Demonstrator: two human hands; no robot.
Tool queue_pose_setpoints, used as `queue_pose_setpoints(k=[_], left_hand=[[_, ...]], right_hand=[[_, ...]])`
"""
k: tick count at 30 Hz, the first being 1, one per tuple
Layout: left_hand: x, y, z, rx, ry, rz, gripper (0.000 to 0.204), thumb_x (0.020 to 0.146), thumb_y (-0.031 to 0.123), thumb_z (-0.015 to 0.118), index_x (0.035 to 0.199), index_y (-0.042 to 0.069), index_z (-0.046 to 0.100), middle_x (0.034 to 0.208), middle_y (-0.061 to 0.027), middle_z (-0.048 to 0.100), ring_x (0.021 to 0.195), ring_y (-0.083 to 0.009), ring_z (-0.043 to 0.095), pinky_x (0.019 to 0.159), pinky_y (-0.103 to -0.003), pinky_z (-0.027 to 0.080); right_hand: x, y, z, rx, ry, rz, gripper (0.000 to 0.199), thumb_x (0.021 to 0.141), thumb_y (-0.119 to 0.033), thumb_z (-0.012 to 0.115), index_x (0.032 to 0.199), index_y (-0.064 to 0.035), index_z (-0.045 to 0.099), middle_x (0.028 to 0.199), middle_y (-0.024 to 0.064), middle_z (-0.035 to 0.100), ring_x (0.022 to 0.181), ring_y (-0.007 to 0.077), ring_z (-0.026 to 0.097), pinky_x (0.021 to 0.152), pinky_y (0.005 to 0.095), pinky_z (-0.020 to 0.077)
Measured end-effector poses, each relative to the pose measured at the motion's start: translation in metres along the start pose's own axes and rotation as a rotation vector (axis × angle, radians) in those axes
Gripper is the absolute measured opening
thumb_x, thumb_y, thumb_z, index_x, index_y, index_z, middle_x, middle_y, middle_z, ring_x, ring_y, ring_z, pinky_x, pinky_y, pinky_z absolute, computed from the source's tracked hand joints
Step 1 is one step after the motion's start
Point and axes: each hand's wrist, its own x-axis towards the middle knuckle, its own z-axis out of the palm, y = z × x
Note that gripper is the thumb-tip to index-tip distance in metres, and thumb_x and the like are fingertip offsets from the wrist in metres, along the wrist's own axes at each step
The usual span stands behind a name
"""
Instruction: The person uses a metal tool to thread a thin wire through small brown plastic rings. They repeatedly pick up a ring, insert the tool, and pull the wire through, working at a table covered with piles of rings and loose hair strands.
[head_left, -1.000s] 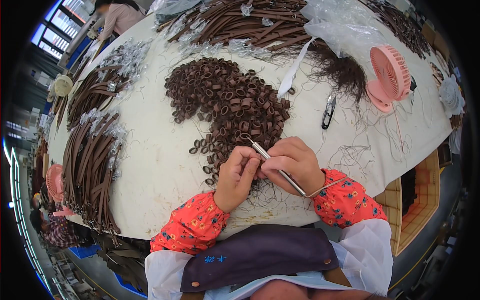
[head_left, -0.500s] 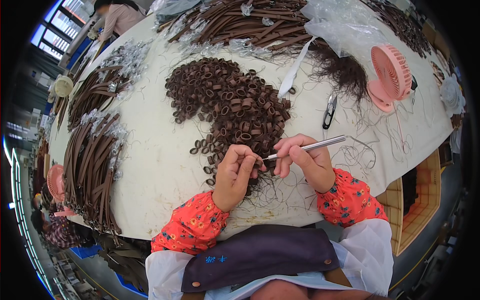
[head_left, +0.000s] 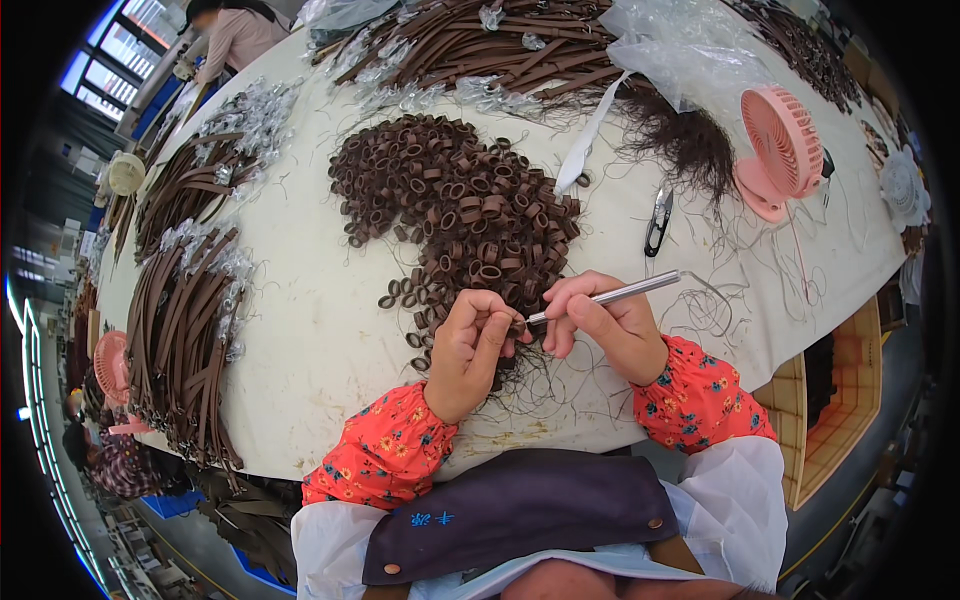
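My left hand (head_left: pixel 465 352) pinches a small brown loop (head_left: pixel 517 327), mostly covered by the fingertips. In my right hand (head_left: pixel 615 328) is a slim silver pen-shaped tool (head_left: pixel 640 288), gripped like a pencil, with a thin grey cord at its back end. Its fine tip meets or nearly meets the held loop; contact is too small to make out. Just beyond both hands spreads a heap of brown oval loops (head_left: pixel 480 215). Loose dark threads (head_left: pixel 560 378) lie beneath and between my hands.
Black thread snips (head_left: pixel 656 235) and a pink fan (head_left: pixel 780 150) stand to the right. Brown straps (head_left: pixel 185 340) are bundled at the left, with more straps (head_left: pixel 500 45) along the far side. A white strip (head_left: pixel 590 140) lies behind the heap. A wooden bin (head_left: pixel 840 400) is beside the table.
My right hand and the pen-shaped tool have shifted slightly left, toward the loop. My left hand stays nearly still.
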Motion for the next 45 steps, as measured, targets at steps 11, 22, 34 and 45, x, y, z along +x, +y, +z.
queue_pose_setpoints(k=[11, 22, 34, 45], left_hand=[[0.0, -0.003, -0.003, 0.02, -0.027, 0.015, 0.007, 0.1, 0.01, 0.044, 0.104, 0.004, 0.045, 0.091, -0.0064, 0.061, 0.072, -0.0072, 0.053, 0.064, -0.02, 0.044], [-0.001, -0.007, 0.0, 0.109, 0.037, 0.003, 0.011, 0.099, 0.012, 0.049, 0.103, 0.002, 0.049, 0.08, -0.0025, 0.059, 0.069, -0.006, 0.054, 0.061, -0.02, 0.044], [0.0, -0.006, -0.004, 0.14, 0.004, 0.02, 0.01, 0.101, 0.013, 0.043, 0.104, 0.004, 0.044, 0.087, -0.0053, 0.059, 0.074, -0.0084, 0.056, 0.063, -0.02, 0.042], [-0.001, -0.008, -0.007, 0.237, -0.011, 0.018, 0.01, 0.1, 0.012, 0.044, 0.105, 0.003, 0.046, 0.085, -0.0044, 0.059, 0.074, -0.0081, 0.057, 0.063, -0.02, 0.043]], right_hand=[[-0.001, 0.002, 0.003, -0.152, 0.105, -0.029, 0.016, 0.096, -0.015, 0.053, 0.103, -0.001, 0.055, 0.076, 0.0046, 0.061, 0.072, 0.0126, 0.061, 0.068, 0.0264, 0.0486], [0.006, 0.01, 0.01, -0.816, 0.085, -0.326, 0.034, 0.073, -0.003, 0.071, 0.103, -0.0081, 0.057, 0.083, 0.0068, 0.06, 0.076, 0.0252, 0.06, 0.067, 0.0329, 0.0491], [0.001, -0.001, 0.001, 0.034, 0.122, 0.006, 0.023, 0.099, -0.019, 0.048, 0.102, 0.0019, 0.057, 0.072, 0.0046, 0.061, 0.069, 0.0118, 0.06, 0.065, 0.0251, 0.0484], [0.001, 0.002, 0.0, -0.009, 0.075, 0.051, 0.025, 0.1, -0.022, 0.047, 0.099, 0.0007, 0.057, 0.068, 0.0028, 0.059, 0.065, 0.0093, 0.058, 0.061, 0.0226, 0.0456]])
